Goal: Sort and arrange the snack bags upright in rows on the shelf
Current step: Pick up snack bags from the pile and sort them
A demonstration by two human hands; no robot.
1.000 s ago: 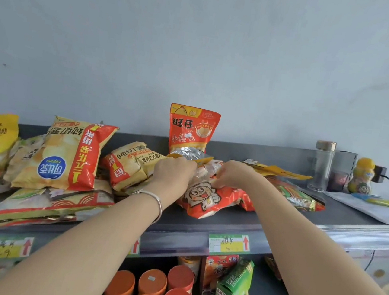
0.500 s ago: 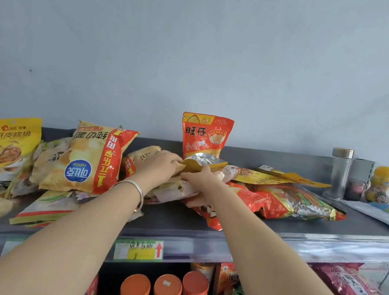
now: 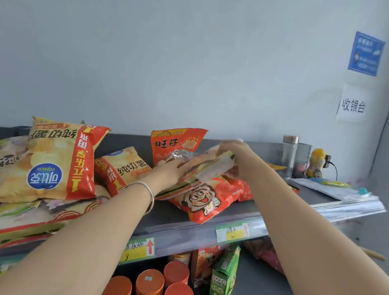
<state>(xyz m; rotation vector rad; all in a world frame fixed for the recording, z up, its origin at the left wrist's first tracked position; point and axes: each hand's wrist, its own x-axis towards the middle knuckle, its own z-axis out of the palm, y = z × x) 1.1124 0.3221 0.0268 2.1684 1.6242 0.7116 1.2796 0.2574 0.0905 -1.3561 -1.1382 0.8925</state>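
Left grip (image 3: pixel 170 170): the hand with the bracelet (image 3: pixel 149 192) lies flat, fingers straight, pressing on the lower end of the pale bag (image 3: pixel 214 169).
Right grip (image 3: pixel 238 158): fingers curl over the upper end of the pale bag and pinch it.
Pale bag: tilted between the two hands, resting over the red cartoon bag (image 3: pixel 203 198), just in front of the upright red bag (image 3: pixel 177 143).
Red cartoon bag: lying flat near the front edge of the shelf (image 3: pixel 166 213).
Upright red bag: stands at the back of the shelf, against the wall.
Large yellow chip bag (image 3: pixel 59 156): left of the hands, printed upside down, leaning on a loose heap of other bags.
Small yellow chip bag (image 3: pixel 123 167): tilted, between the large one and the left wrist.
Right end of shelf: a glass bottle (image 3: pixel 288 156) and a yellow figure bottle (image 3: pixel 316 162), well apart from the bags.
Lower shelf: orange-lidded canisters (image 3: pixel 148 284) and a green box (image 3: pixel 223 280).
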